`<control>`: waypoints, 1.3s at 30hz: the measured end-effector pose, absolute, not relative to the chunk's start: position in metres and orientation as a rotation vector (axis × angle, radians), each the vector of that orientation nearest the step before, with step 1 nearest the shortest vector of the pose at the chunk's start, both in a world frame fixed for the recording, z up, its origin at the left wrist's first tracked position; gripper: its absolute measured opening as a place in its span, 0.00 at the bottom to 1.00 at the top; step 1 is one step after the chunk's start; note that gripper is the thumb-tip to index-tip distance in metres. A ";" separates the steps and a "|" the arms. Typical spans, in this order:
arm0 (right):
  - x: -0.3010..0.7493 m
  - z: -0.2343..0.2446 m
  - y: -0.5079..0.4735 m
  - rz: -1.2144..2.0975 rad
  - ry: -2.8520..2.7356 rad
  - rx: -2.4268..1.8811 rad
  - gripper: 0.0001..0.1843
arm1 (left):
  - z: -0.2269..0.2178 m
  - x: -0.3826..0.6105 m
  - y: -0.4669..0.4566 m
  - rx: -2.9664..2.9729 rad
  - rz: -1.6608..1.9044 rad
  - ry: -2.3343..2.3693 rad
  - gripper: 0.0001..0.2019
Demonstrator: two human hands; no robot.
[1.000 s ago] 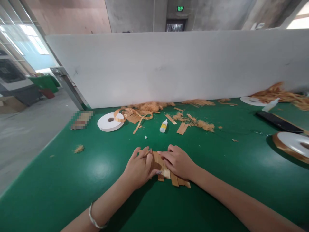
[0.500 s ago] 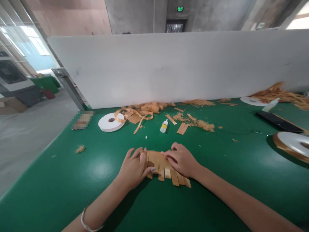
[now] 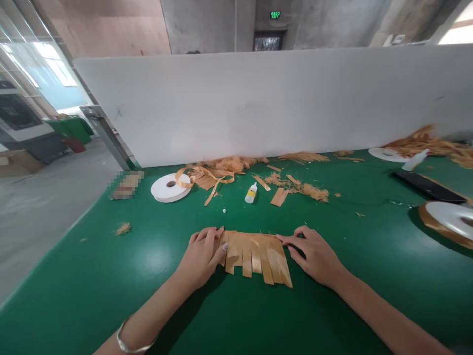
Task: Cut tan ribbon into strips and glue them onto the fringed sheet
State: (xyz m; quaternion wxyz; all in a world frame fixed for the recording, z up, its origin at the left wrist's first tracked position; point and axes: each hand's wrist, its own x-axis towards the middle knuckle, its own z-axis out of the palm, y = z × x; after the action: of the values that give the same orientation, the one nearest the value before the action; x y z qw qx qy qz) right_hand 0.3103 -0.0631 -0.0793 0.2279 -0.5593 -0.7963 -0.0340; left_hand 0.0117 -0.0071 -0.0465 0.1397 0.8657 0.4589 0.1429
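Observation:
A fringe of flat tan ribbon strips (image 3: 254,254) lies on the green table, its strips side by side along a straight upper edge, the lower ends uneven. My left hand (image 3: 199,256) is closed over the fringe's left end, its fingertips at the upper corner and its thumb on the strips. My right hand (image 3: 314,254) is at the opposite end, its index fingertip touching the upper right corner. The right thumb stays apart from that finger, beside the right edge. The fringe's left end is partly hidden under my left hand.
A small glue bottle (image 3: 251,193) stands beyond the fringe. Farther back are a white ribbon spool (image 3: 162,190), fibre scraps (image 3: 314,191) and a white partition (image 3: 240,108). On the right lie a black phone-like slab (image 3: 426,186) and a tan-wound spool (image 3: 449,222).
My right hand has slid rightward along the upper edge to the corner, uncovering the right-hand strips. My left hand has shifted slightly, its thumb drawn back left. The fringe has stayed in place.

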 end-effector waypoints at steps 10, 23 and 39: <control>0.321 -0.078 -0.059 -0.136 -2.016 -1.571 0.12 | -0.045 0.007 0.005 2.423 0.463 1.363 0.13; 0.285 -0.026 -0.018 0.795 -2.402 -1.768 0.21 | -0.015 0.016 0.051 2.344 -0.078 1.126 0.14; 0.284 -0.027 -0.017 1.112 -1.955 -1.719 0.17 | -0.016 0.023 0.051 2.155 0.230 1.191 0.04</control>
State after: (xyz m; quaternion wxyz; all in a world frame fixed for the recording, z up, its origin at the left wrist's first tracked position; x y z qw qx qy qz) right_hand 0.2835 -0.0175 -0.0265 0.1544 -0.6000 -0.6823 0.3881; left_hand 0.0229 0.0508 -0.0163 0.3282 0.8231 0.4550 0.0879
